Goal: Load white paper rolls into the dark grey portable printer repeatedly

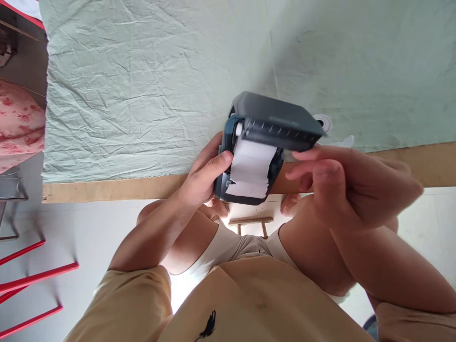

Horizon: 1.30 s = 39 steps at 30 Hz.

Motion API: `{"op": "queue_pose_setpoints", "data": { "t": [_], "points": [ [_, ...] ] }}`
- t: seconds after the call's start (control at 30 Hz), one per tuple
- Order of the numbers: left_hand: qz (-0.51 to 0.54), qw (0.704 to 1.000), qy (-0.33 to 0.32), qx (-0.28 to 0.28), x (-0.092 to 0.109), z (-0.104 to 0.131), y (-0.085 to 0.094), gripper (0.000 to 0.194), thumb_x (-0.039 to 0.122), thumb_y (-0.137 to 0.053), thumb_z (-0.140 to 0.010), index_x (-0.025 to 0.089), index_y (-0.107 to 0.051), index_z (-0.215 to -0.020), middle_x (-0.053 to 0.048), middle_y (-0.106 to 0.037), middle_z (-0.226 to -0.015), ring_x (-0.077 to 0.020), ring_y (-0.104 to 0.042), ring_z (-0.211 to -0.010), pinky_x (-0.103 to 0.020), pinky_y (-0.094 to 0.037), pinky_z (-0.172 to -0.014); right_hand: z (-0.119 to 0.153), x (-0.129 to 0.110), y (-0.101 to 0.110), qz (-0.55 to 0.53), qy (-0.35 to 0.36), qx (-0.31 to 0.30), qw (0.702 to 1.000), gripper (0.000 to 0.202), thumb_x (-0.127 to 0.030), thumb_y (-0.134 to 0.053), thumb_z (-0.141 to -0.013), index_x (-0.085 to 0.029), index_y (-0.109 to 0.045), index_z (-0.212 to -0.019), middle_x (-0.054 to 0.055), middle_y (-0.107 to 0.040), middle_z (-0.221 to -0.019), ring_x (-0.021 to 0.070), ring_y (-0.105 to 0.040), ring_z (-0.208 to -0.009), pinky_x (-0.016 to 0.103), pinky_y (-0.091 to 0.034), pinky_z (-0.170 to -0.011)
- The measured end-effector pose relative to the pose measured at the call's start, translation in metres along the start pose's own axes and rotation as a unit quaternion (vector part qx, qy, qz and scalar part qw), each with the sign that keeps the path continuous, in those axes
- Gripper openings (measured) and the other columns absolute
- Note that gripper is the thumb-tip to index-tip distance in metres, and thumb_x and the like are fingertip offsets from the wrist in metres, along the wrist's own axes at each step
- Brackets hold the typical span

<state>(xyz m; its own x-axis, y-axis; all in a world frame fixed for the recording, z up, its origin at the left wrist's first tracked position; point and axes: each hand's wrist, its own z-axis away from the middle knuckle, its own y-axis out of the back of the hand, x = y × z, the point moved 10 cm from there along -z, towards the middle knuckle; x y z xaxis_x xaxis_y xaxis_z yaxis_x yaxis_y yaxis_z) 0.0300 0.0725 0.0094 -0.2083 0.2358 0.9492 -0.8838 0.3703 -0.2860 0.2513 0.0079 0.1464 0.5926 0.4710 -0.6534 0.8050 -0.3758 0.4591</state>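
My left hand [208, 168] grips the left side of a dark portable receipt printer [258, 199], thumb on its top edge. The printer is tilted above the table's front edge. Its grey lid [278, 111] stands raised and looks slightly blurred. A strip of white paper [251, 166] with ragged edges lies across the opening under the lid. My right hand [342, 180] is at the lid's lower right corner, with the fingers bent and the thumb apart from them. One fingertip is at the lid's edge; whether it presses there I cannot tell.
Behind the lid, a small white paper roll [323, 122] lies on the wrinkled green cloth [142, 95], near a loose paper piece [344, 141]. The table's brown edge [107, 190] runs in front of me. Red metal bars [39, 279] stand on the floor at left.
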Motion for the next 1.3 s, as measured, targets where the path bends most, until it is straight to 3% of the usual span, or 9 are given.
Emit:
{"op": "queue_pose_setpoints", "data": {
  "t": [0.1, 0.23, 0.47, 0.6, 0.73, 0.93, 1.07, 1.17, 1.3],
  "points": [
    [-0.021, 0.999, -0.031, -0.016, 0.007, 0.000, -0.002, 0.080, 0.098, -0.070, -0.109, 0.028, -0.085, -0.143, -0.011, -0.085, -0.115, -0.0307, -0.078, -0.095, -0.042, -0.063, -0.078, -0.002, -0.001, -0.005, -0.002, -0.007, 0.014, 1.000, 0.040, -0.017, -0.064, -0.123, -0.041, -0.095, -0.127, -0.005, -0.093, -0.090, 0.0138, -0.066, -0.051, 0.034, -0.050, -0.052],
    [-0.042, 0.997, -0.068, -0.016, 0.016, -0.001, -0.002, 0.083, 0.103, -0.069, -0.108, 0.027, -0.087, -0.137, -0.010, -0.082, -0.111, -0.0301, -0.077, -0.096, -0.045, -0.064, -0.085, -0.006, -0.012, -0.015, 0.040, 0.072, -0.009, 0.997, 0.033, -0.008, -0.069, -0.115, -0.033, -0.089, -0.118, -0.005, -0.095, -0.097, 0.0107, -0.064, -0.054, 0.031, -0.052, -0.057],
    [-0.059, 0.997, 0.005, -0.055, 0.025, -0.001, -0.019, 0.079, 0.097, -0.099, -0.094, 0.028, -0.090, -0.131, -0.009, -0.092, -0.125, -0.0337, -0.084, -0.112, -0.044, -0.064, -0.091, -0.005, 0.002, -0.032, 0.090, 0.028, -0.151, 0.984, 0.024, -0.030, -0.073, -0.120, -0.037, -0.097, -0.123, 0.001, -0.096, -0.099, 0.0173, -0.071, -0.059, 0.036, -0.052, -0.056],
    [-0.061, 0.996, 0.041, -0.057, 0.024, 0.000, -0.022, 0.080, 0.097, -0.100, -0.093, 0.027, -0.092, -0.132, -0.009, -0.093, -0.131, -0.0330, -0.083, -0.116, -0.043, -0.066, -0.096, -0.004, -0.002, -0.030, 0.127, 0.048, -0.146, 0.980, 0.025, -0.030, -0.073, -0.121, -0.035, -0.097, -0.125, 0.002, -0.099, -0.108, 0.0175, -0.076, -0.065, 0.037, -0.053, -0.058],
    [-0.073, 0.996, -0.017, -0.057, 0.025, -0.002, -0.018, 0.078, 0.097, -0.096, -0.097, 0.028, -0.093, -0.131, -0.008, -0.093, -0.131, -0.0312, -0.082, -0.117, -0.042, -0.066, -0.099, 0.000, -0.007, -0.034, 0.169, 0.052, -0.157, 0.972, 0.023, -0.025, -0.076, -0.119, -0.035, -0.097, -0.118, 0.001, -0.098, -0.111, 0.0169, -0.082, -0.075, 0.035, -0.052, -0.059],
    [-0.089, 0.995, -0.017, -0.049, 0.023, -0.003, -0.016, 0.082, 0.100, -0.095, -0.094, 0.027, -0.094, -0.131, -0.009, -0.091, -0.128, -0.0345, -0.083, -0.118, -0.045, -0.066, -0.099, 0.011, -0.017, -0.036, 0.183, 0.028, -0.137, 0.973, 0.029, -0.017, -0.070, -0.123, -0.034, -0.093, -0.116, -0.001, -0.100, -0.130, 0.0133, -0.079, -0.074, 0.035, -0.047, -0.057],
    [-0.097, 0.994, 0.019, -0.054, 0.035, -0.001, -0.024, 0.080, 0.098, -0.099, -0.093, 0.026, -0.095, -0.127, -0.010, -0.093, -0.136, -0.0371, -0.084, -0.131, -0.048, -0.067, -0.112, 0.006, -0.015, -0.037, 0.166, 0.031, -0.163, 0.972, 0.021, -0.021, -0.070, -0.118, -0.029, -0.088, -0.114, 0.001, -0.097, -0.104, 0.0136, -0.072, -0.064, 0.033, -0.039, -0.051],
    [-0.093, 0.993, 0.024, -0.065, 0.045, 0.000, -0.030, 0.076, 0.094, -0.101, -0.094, 0.025, -0.096, -0.126, -0.010, -0.094, -0.139, -0.0370, -0.086, -0.136, -0.047, -0.067, -0.117, -0.001, -0.012, -0.039, 0.115, 0.037, -0.181, 0.976, 0.017, -0.021, -0.071, -0.112, -0.028, -0.086, -0.116, -0.001, -0.091, -0.089, 0.0148, -0.074, -0.063, 0.030, -0.044, -0.051],
    [-0.075, 0.994, 0.031, -0.068, 0.040, -0.001, -0.030, 0.077, 0.094, -0.103, -0.092, 0.026, -0.096, -0.127, -0.009, -0.095, -0.141, -0.0380, -0.088, -0.137, -0.047, -0.069, -0.115, -0.004, -0.016, -0.028, 0.053, 0.030, -0.120, 0.991, 0.028, -0.010, -0.073, -0.102, -0.031, -0.081, -0.119, -0.006, -0.088, -0.086, 0.0111, -0.070, -0.058, 0.026, -0.053, -0.055]
  ]
}}
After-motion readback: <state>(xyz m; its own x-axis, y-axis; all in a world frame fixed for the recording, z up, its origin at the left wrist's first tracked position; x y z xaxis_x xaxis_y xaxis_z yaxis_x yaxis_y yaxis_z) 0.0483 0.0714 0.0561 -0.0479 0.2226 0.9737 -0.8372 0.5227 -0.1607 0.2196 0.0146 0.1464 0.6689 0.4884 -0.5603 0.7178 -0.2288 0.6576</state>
